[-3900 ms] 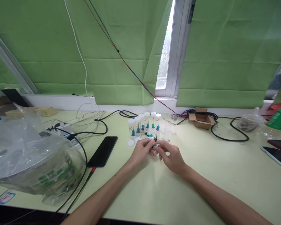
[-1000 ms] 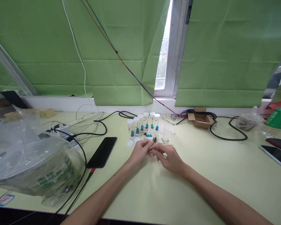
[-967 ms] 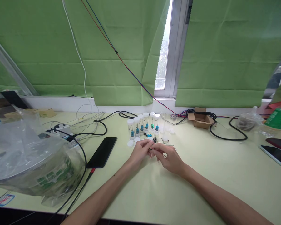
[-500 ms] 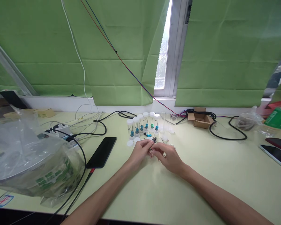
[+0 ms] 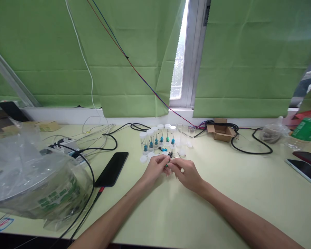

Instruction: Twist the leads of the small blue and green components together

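Observation:
My left hand (image 5: pixel 157 166) and my right hand (image 5: pixel 186 173) meet over the middle of the table, fingertips pinched together around a small part. A bit of green (image 5: pixel 167 165) shows between the fingers; the rest of it is hidden. Just beyond my fingers lie small dark pieces (image 5: pixel 170 154) and a small blue piece (image 5: pixel 164 149). Behind them stands a group of clear tubes (image 5: pixel 150 141) with white caps, each holding a blue or green part with a thin stem. Loose white caps (image 5: pixel 143 159) lie at the near left of the tubes. Uncapped clear tubes (image 5: pixel 179 135) stand to their right.
A black phone (image 5: pixel 112 169) and a large clear plastic bag (image 5: pixel 41 180) are on the left, with black cables running past. An open cardboard box (image 5: pixel 221 133) stands at the back right. Further right are a bottle with a green label (image 5: pixel 305 129) and two more phones (image 5: pixel 304 171).
My hands stay in nearly the same place. The fingers have shifted slightly, and a green bit now shows between them. The whole view has moved a little.

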`<state>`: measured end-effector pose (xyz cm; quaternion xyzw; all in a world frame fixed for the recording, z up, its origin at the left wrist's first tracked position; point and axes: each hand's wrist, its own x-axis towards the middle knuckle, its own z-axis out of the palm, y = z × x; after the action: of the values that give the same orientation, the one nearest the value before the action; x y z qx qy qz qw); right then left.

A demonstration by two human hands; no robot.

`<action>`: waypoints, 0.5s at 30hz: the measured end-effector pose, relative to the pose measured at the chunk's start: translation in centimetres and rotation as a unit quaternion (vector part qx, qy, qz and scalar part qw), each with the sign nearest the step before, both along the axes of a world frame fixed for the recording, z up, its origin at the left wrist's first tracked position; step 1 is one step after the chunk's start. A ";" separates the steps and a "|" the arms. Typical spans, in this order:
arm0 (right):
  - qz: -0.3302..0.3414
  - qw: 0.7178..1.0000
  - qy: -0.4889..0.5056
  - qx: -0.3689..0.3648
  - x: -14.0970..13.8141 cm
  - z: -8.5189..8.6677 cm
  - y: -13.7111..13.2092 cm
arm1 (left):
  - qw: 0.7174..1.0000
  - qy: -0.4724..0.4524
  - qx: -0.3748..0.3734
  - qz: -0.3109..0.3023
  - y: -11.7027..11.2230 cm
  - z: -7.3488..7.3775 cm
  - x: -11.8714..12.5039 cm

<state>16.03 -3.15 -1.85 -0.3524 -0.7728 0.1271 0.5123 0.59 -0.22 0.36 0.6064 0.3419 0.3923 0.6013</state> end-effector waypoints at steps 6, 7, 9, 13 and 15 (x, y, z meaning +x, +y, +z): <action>0.013 1.000 0.009 -0.022 0.0 0.1 0.0 | 1.000 0.011 0.001 0.005 0.0 0.1 0.1; 0.015 0.999 0.011 -0.026 0.0 0.1 -0.1 | 1.000 0.012 0.002 0.004 0.0 0.1 0.1; 0.018 0.999 0.014 -0.030 0.0 0.2 -0.1 | 1.000 0.015 0.002 0.003 0.0 0.1 0.1; 0.019 0.999 0.015 -0.037 0.0 0.3 -0.2 | 1.000 0.016 -0.001 0.006 -0.1 0.1 0.1; 0.019 0.999 0.014 -0.035 0.0 0.4 -0.2 | 1.000 0.015 -0.002 0.004 -0.1 0.1 0.1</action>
<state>16.07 -3.40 -1.47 -0.3537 -0.7674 0.1684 0.5076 0.71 -0.30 0.49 0.6098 0.3538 0.3847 0.5958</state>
